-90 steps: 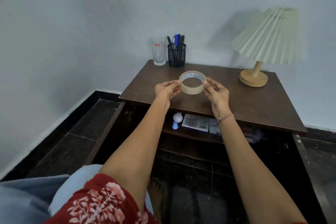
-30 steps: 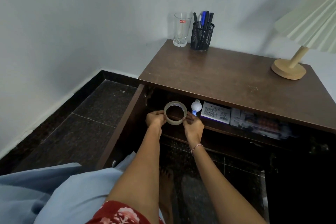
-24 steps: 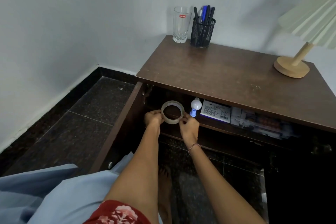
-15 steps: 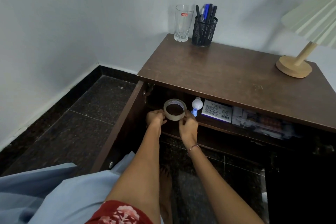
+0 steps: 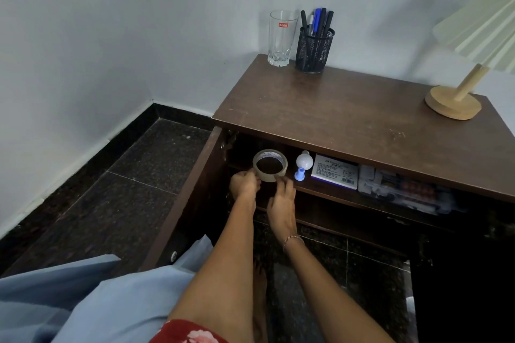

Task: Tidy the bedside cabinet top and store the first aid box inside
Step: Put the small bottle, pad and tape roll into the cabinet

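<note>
A roll of clear tape (image 5: 269, 165) lies flat on the left end of the shelf inside the open brown cabinet (image 5: 362, 120). My left hand (image 5: 243, 183) pinches its left rim and my right hand (image 5: 282, 198) holds its right rim with the fingertips. Further right on the same shelf lie a small white and blue bottle (image 5: 302, 165), a white and blue box (image 5: 334, 171) and a clear plastic box (image 5: 401, 189) with several small items inside; its right end is lost in shadow.
On the cabinet top stand a drinking glass (image 5: 281, 37) and a black mesh pen holder (image 5: 314, 46) at the back left, and a lamp (image 5: 457, 97) at the right. The cabinet door (image 5: 189, 198) hangs open at the left. Blue fabric (image 5: 83, 301) lies at the lower left.
Both hands brought the tape down from above the cabinet top into the cabinet and laid it flat on the shelf's left end. The camera view dropped and shifted left.
</note>
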The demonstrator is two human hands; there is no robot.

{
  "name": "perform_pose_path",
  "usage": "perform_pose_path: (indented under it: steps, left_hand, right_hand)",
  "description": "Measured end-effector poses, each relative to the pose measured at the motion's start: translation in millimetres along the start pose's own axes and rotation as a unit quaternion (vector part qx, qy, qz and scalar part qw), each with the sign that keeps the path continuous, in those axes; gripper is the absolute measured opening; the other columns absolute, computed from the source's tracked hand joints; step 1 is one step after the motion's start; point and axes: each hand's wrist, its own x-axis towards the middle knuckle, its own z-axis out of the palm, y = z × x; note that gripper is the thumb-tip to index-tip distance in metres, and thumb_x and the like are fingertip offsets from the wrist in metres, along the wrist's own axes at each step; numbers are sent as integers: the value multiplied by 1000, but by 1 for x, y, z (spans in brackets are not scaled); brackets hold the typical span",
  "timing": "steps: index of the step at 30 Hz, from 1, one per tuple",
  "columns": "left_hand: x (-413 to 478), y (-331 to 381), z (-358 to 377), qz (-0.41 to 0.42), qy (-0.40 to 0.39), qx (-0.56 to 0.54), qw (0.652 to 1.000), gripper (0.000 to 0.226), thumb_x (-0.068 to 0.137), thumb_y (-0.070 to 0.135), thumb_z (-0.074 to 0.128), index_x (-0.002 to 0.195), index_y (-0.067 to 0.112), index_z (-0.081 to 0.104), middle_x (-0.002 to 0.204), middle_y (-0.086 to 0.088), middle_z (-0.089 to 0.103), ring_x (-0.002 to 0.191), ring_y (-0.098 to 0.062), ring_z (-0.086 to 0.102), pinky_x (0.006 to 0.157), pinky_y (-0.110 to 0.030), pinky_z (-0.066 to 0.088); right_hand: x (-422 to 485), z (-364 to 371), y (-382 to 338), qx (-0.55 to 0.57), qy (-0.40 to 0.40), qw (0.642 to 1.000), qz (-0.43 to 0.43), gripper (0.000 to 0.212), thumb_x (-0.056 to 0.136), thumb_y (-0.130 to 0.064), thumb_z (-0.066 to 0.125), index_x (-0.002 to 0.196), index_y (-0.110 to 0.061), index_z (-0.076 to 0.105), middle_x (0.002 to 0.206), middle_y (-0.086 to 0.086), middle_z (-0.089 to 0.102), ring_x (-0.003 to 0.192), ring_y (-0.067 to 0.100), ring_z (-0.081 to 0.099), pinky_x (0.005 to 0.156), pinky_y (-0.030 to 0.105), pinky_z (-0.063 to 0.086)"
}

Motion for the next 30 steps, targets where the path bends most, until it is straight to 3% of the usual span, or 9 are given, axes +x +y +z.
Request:
perform_pose_path:
  steps: [4, 9, 16, 24, 28, 30]
  left_hand:
    - [-2, 6, 3, -6, -27, -17, 999, 26, 95, 14, 49, 114, 2, 61, 111, -17, 66, 98, -23, 63, 84, -33, 52]
    - [-3, 10, 4, -25, -82, -49, 995, 33, 95, 18, 49, 125, 4, 56, 124, -14, 61, 116, -24, 58, 93, -36, 50]
    - [-2, 12, 5, -34, -156, -42, 986, 37, 96, 23, 45, 129, 8, 55, 127, -9, 59, 122, -20, 53, 89, -31, 44]
    - [-7, 11, 6, 2, -149, 22, 989, 18, 93, 25, 51, 105, 16, 61, 104, -4, 63, 95, -14, 57, 82, -31, 45]
    - [-18, 10, 6, 77, -143, 130, 978, 36, 92, 28, 53, 124, 12, 60, 124, -9, 61, 116, -22, 55, 103, -38, 43]
    - [-26, 14, 4, 119, -138, 184, 966, 39, 92, 29, 53, 127, 12, 58, 127, -10, 60, 121, -24, 53, 104, -34, 40]
  right_hand:
    - [10, -1, 1, -33, -11, 999, -8, 59, 86, 6, 43, 143, -5, 33, 145, 11, 25, 131, 24, 32, 105, 27, 38]
    - [18, 1, 0, -49, -20, 998, -19, 61, 86, 6, 42, 144, -6, 31, 143, 12, 24, 127, 25, 33, 101, 30, 44]
    - [35, 1, -5, -42, -57, 997, -7, 57, 88, 7, 41, 143, -6, 30, 144, 14, 27, 127, 29, 38, 101, 36, 45]
    - [31, -9, -4, -22, -51, 998, -9, 56, 88, 8, 41, 143, -4, 33, 144, 14, 32, 129, 30, 40, 104, 37, 43]
    - [25, -20, -7, -27, -42, 999, -14, 56, 88, 8, 43, 142, -3, 34, 144, 13, 33, 130, 29, 39, 102, 36, 45]
    - [21, -28, -8, -35, -33, 999, -15, 55, 88, 6, 43, 141, -3, 35, 144, 13, 34, 132, 28, 36, 102, 35, 44]
